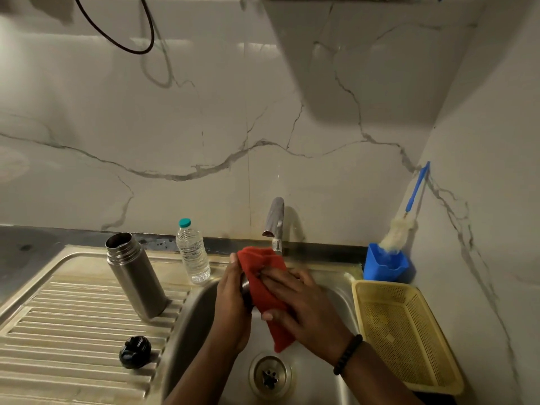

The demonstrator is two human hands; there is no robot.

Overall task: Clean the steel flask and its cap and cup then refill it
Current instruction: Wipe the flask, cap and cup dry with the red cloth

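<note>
Over the sink (pixel 336 290) both hands grip a red cloth (pixel 264 290) round the cup (pixel 245 285); the flask (pixel 136 276) stands upright, mouth up.

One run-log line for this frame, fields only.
step: wiping cup | left hand: holds cup | right hand: presses red cloth | flask: open, upright on drainboard | cap: drainboard
</note>
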